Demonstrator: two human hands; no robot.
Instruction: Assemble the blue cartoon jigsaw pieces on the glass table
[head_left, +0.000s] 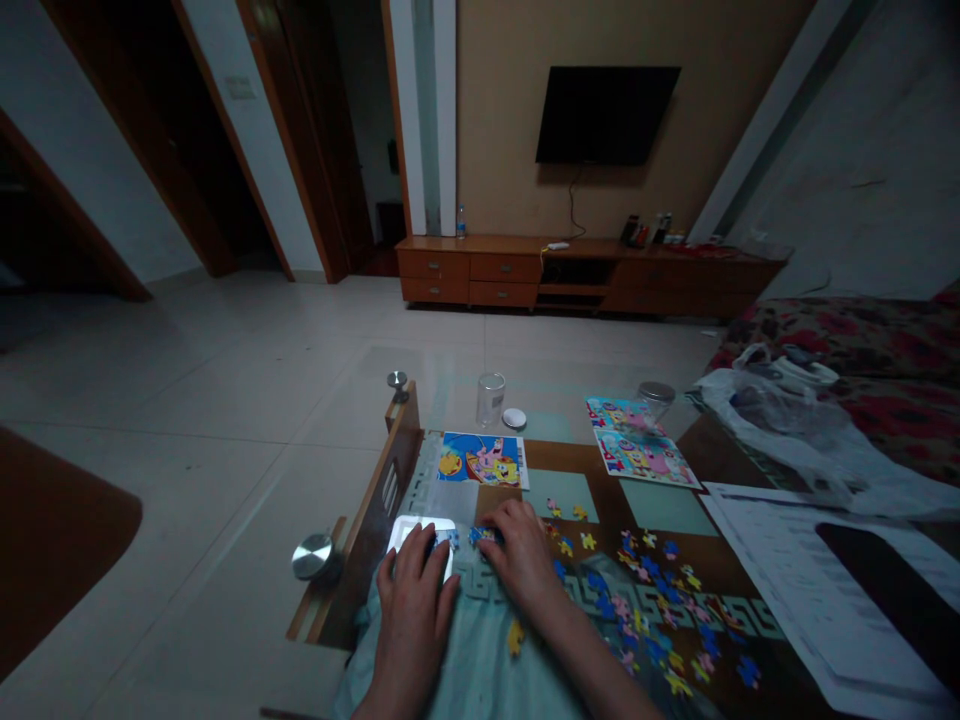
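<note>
My left hand (415, 580) lies with its fingers apart over a white puzzle tray (403, 524). A few blue pieces show inside the tray beside its fingertips. Just to the right, my right hand (523, 552) has its index finger and thumb pinched around a blue jigsaw piece (477, 536). Many loose jigsaw pieces (652, 580), blue, yellow and pink, are scattered on the glass table to the right of my right hand. A yellow piece (515, 637) lies below my right wrist. Beyond the hands is a cartoon picture card (484, 460).
A clear glass jar (490, 400) and white lid (514, 418) stand at the table's far side. Another jar (655, 400) rests by more cartoon cards (649, 458). Papers (795, 600), a black phone-like slab (892, 585) and a plastic bag (780, 420) lie right.
</note>
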